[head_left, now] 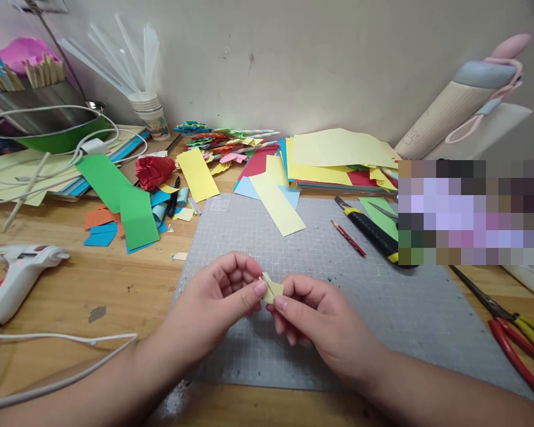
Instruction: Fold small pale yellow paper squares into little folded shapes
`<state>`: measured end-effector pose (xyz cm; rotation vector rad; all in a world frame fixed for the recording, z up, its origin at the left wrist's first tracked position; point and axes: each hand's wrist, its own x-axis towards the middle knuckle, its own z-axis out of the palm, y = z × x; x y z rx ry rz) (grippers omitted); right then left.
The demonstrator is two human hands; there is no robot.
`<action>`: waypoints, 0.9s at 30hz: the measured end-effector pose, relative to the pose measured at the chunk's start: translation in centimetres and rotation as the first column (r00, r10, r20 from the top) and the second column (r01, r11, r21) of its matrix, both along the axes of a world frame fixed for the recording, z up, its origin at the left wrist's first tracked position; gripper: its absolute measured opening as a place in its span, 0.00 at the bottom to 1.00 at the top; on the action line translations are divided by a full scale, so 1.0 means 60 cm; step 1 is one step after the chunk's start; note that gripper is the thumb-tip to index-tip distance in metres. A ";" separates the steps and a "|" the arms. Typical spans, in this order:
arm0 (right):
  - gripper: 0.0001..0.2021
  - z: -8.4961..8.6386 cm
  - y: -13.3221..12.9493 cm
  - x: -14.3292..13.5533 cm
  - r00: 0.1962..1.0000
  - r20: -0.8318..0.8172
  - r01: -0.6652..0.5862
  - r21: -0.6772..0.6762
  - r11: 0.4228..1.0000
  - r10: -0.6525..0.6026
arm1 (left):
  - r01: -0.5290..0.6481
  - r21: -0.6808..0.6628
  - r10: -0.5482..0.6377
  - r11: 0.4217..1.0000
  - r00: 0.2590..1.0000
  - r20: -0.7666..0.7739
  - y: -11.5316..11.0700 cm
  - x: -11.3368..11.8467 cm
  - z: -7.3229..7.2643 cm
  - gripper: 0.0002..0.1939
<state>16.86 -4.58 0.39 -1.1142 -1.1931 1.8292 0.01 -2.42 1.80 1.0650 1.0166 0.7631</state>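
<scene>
A small folded piece of pale yellow paper is held between both hands above the grey cutting mat. My left hand pinches its left edge between thumb and forefinger. From the other side, my right hand grips its lower right part, thumb on top. A crease or slit runs across the paper; the fingers cover the rest of it. Beyond the hands, a pale yellow strip lies on the mat. To the right rest a red pencil and a black and yellow utility knife.
A white glue gun and its cable lie at the left. Green paper strips and a crumpled red paper sit behind it. Red and yellow scissors are at the right edge. A stack of coloured paper lies against the wall.
</scene>
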 end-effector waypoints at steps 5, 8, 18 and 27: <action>0.13 -0.002 0.001 0.002 1.000 0.002 0.002 -0.014 1.000 -0.002 | 0.051 0.011 -0.051 0.999 0.998 -0.044 0.002 -0.003 -0.001 0.09; 0.14 -0.003 0.002 0.003 1.000 -0.005 0.002 -0.034 0.999 -0.002 | 0.059 -0.003 -0.059 0.998 0.997 -0.044 0.001 -0.005 -0.003 0.10; 0.15 -0.002 -0.002 0.001 1.000 -0.004 -0.030 -0.053 0.998 0.029 | 0.079 -0.033 -0.081 0.996 0.993 -0.083 0.001 -0.007 -0.002 0.11; 0.15 -0.004 -0.001 0.001 1.000 -0.015 -0.010 -0.025 1.000 0.009 | 0.088 -0.060 -0.088 0.994 0.996 -0.009 0.001 -0.003 -0.004 0.09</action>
